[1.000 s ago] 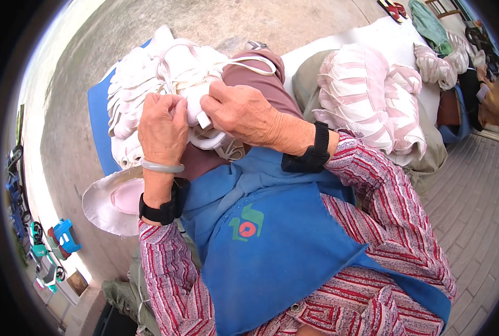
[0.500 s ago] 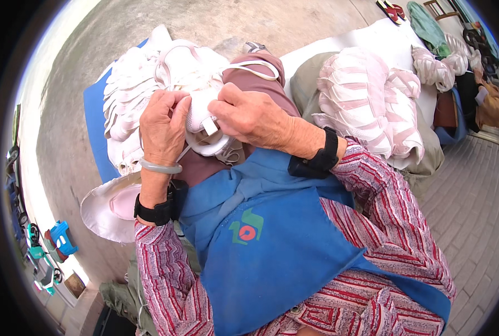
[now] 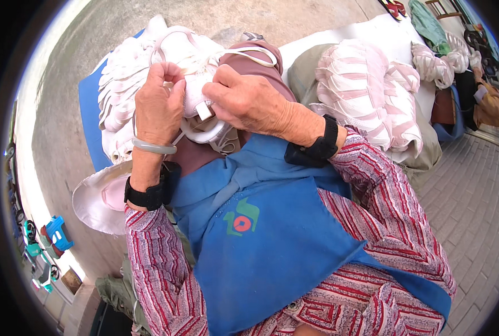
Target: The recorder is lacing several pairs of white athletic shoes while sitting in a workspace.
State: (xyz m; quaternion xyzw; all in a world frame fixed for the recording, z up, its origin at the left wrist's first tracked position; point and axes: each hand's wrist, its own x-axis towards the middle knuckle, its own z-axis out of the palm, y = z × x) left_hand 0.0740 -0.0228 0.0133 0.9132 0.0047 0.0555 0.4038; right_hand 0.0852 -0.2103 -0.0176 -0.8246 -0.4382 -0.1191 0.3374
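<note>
Over my lap lies a white shoe upper (image 3: 195, 96) with a small white tag on its tongue and its round collar toward me. At its left edge my left hand (image 3: 159, 105) pinches with thumb and forefinger; whether a lace is between them is hidden. Curled closed, my right hand (image 3: 250, 99) grips the right edge by the tongue, its fingertips partly out of sight. A white shoelace (image 3: 255, 51) loops out to the right beyond my right hand. Just past my left hand rises a pale pinkish loop (image 3: 159, 46).
To the left, a stack of white uppers (image 3: 118, 92) rests on a blue sheet (image 3: 90, 117). Beside my left wrist sits another pale upper (image 3: 101, 204). Bundled white and pink uppers (image 3: 353, 92) lie at right on a grey-green sack (image 3: 305, 75). Another person (image 3: 493, 106) is at far right.
Both hands and the upper appear slightly higher and farther left, along with the surroundings. My left finger and thumb have shifted a little along the upper's edge; my right hand keeps its grip.
</note>
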